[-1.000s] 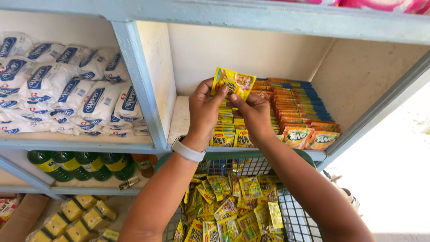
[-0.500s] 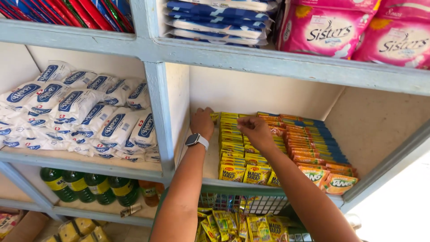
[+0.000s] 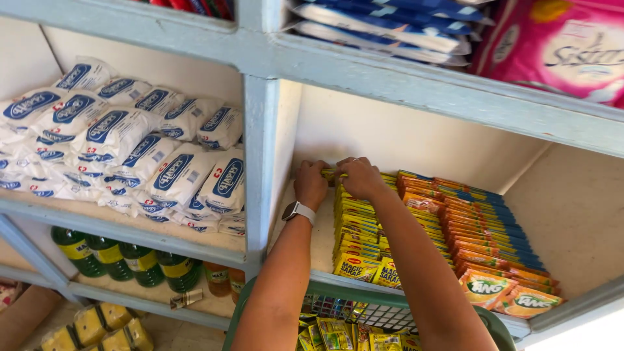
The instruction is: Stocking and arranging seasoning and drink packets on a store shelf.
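**Head view: both hands at the back of the yellow sachet row**

Head camera looks down two bare forearms reaching into a shelf bay. The left hand [image 3: 311, 184], with a grey smartwatch [image 3: 298, 211] on its wrist, and the right hand [image 3: 359, 177] meet at the far end of the row of yellow sachets [image 3: 354, 224], close to the back wall. Both hands curl their fingers down over the rearmost sachets; the fingertips are hidden behind the knuckles, so whether they pinch a packet or only press on it cannot be told. A sliver of yellow shows between the two hands, touching both.

From the grip, the yellow row runs straight back toward the person, its long axis from back wall to shelf lip, ending in front-facing packets at the edge. The right hand sits squarely over the row; the left hand is at its outer side, above bare shelf board.

Just to the right of the grip lies a parallel row of orange drink-mix sachets [image 3: 481, 240], touching the yellow row. To the left stands the pale blue shelf upright [image 3: 260, 162], and beyond it a heap of white bags with blue labels [image 3: 130, 153]. Below the grip, a wire basket [image 3: 351, 312] holds more yellow sachets; green bottles [image 3: 117, 257] stand lower left. Overhead, pink packs [image 3: 559, 45] fill the upper shelf.
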